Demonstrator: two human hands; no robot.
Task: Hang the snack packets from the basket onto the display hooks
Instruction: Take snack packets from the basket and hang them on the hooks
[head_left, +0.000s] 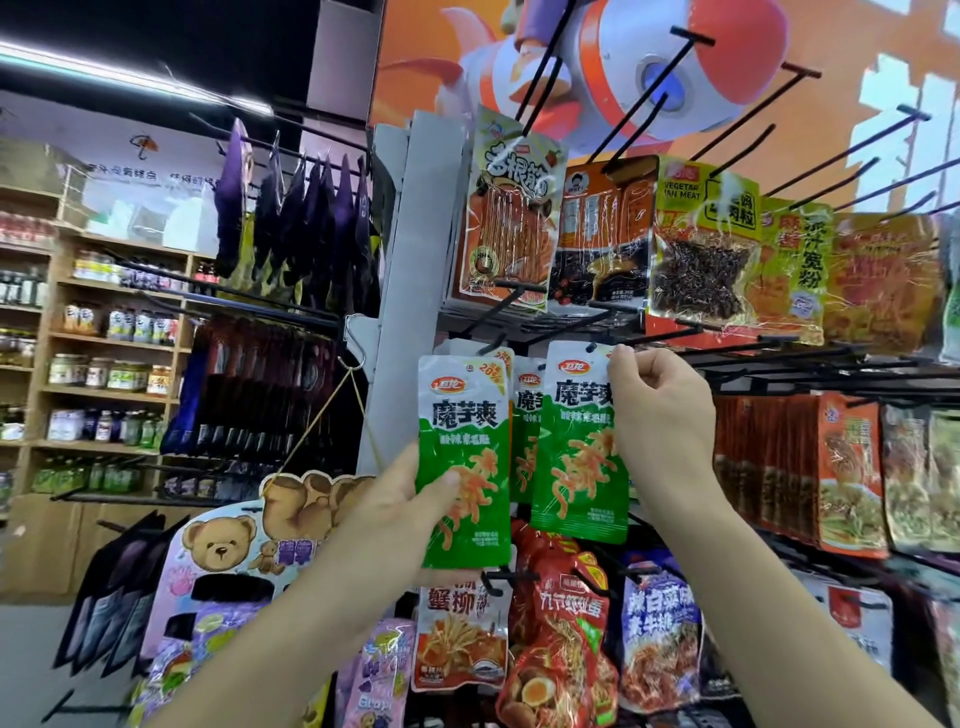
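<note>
My left hand (400, 499) grips a green and white snack packet (465, 457) by its lower left side, thumb across the front. My right hand (660, 410) pinches the top right corner of a second green packet (579, 441), holding its top at a black display hook (592, 345). Another packet of the same kind (525, 431) hangs behind, between the two. The basket is not in view.
Orange and yellow snack packets (696, 244) hang on the row above, with bare black hooks (841, 156) higher up. Red and white packets (566, 634) hang below my hands. More packets (841, 467) fill the right. Wooden shelves with jars (104, 374) stand at the left.
</note>
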